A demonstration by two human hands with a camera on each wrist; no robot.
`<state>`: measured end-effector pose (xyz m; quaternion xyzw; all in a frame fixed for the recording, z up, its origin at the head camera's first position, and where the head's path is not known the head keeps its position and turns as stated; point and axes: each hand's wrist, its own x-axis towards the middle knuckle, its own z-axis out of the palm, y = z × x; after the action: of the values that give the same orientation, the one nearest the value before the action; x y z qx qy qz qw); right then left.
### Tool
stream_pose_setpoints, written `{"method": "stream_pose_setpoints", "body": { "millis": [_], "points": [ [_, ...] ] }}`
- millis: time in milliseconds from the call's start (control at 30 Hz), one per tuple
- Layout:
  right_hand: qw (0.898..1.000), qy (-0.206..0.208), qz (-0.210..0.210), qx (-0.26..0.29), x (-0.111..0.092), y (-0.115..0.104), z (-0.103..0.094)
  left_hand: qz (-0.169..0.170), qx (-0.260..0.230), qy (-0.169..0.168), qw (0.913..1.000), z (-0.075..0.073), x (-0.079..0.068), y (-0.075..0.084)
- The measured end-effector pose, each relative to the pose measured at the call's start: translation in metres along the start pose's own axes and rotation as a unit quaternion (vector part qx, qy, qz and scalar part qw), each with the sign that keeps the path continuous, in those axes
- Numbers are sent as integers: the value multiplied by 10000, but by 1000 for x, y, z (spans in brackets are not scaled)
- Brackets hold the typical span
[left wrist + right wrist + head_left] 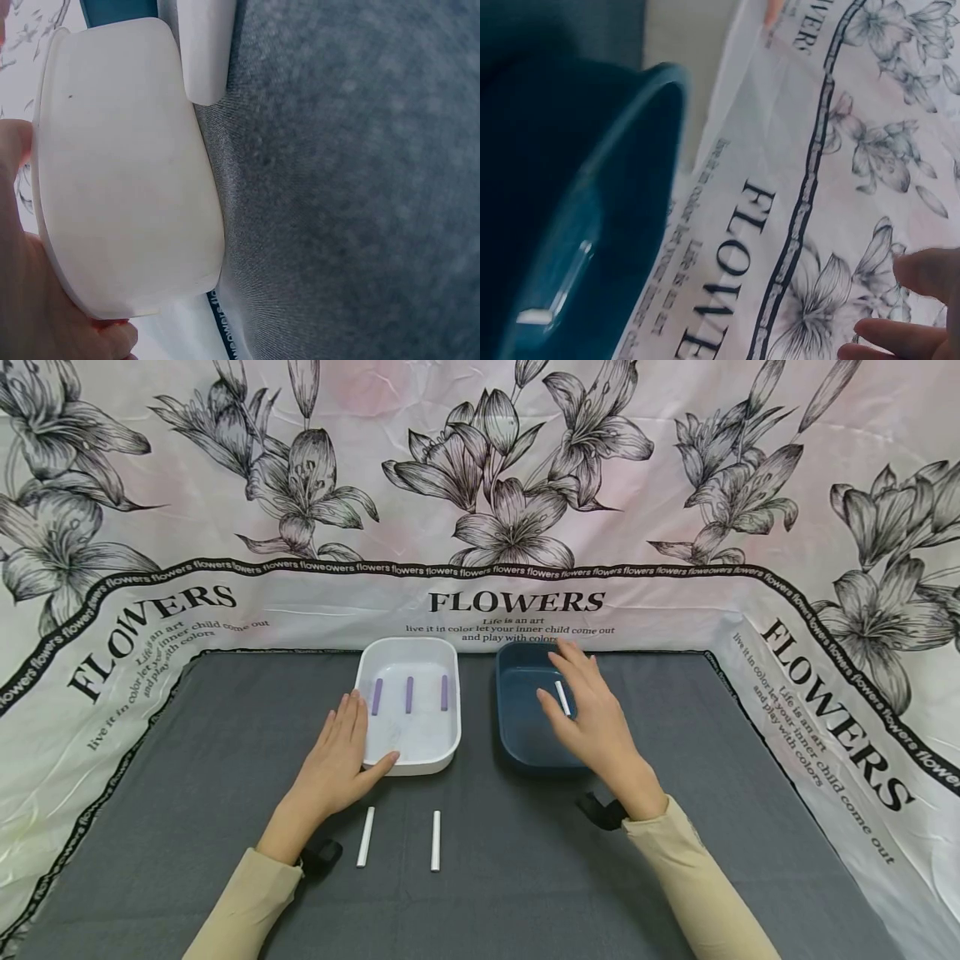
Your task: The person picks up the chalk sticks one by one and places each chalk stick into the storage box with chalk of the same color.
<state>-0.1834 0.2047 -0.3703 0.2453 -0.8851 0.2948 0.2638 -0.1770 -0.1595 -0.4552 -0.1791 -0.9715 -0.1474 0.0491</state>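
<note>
My left hand (337, 768) rests against the left and front rim of a white tray (411, 760), its fingers straight and thumb spread. Three purple chalk-like sticks, among them a middle purple stick (409, 695), lie apart inside that tray. My right hand (596, 722) hovers over the right side of a dark blue tray (517, 727), fingers spread and holding nothing. Inside the blue tray lies one white stick (562, 699), seen also in the right wrist view as a white stick (536, 316) on the tray's bottom.
On the grey cloth (495, 877) in front of the white tray lie two white sticks, a left one (365, 837) and a right one (436, 841). A flower-printed sheet (345, 593) borders the cloth behind and at the sides. A narrow gap separates the trays.
</note>
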Motion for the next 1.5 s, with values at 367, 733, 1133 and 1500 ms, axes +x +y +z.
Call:
{"method": "stream_pose_setpoints", "body": {
  "millis": [367,733,1133,1500],
  "points": [
    [9978,-100,137,-641,-39,19,-11,-4,7,51,10000,2,-1,0],
    [9869,-939,849,-997,-61,35,-12,24,43,33,10000,0,0,0],
    [9440,-2688,1479,-1211,-83,48,-5,50,-72,1,10000,1,-1,1],
    [9400,-2813,1521,-1185,-83,49,-1,75,-82,52,9999,0,0,1]
  ]
}}
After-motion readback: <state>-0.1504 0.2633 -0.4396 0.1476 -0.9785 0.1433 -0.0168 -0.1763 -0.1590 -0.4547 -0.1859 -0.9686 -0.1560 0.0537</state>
